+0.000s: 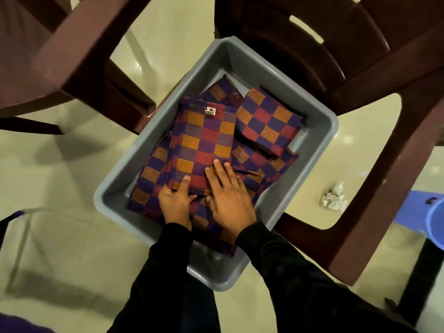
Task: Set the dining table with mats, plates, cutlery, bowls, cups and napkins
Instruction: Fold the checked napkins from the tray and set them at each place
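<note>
**Cloths in a tub between two chairs**

A tub (319, 131) sat on the floor (60, 236) between two chairs, one to its left (79, 51), one to its right (374, 116). Folded cloths (204, 138) lay stacked inside it, both hands, left (176, 204) and right (230, 198), resting on them. Crumpled paper (333, 197) lay right of the tub.

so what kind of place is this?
Likely a home or canteen dining area: brown plastic chairs on a glossy tiled floor, with a grey tub of folded checked cloths that both hands touch.

Grey bin (319, 131) open above, brown chairs (374, 97) crowding both far sides
</note>
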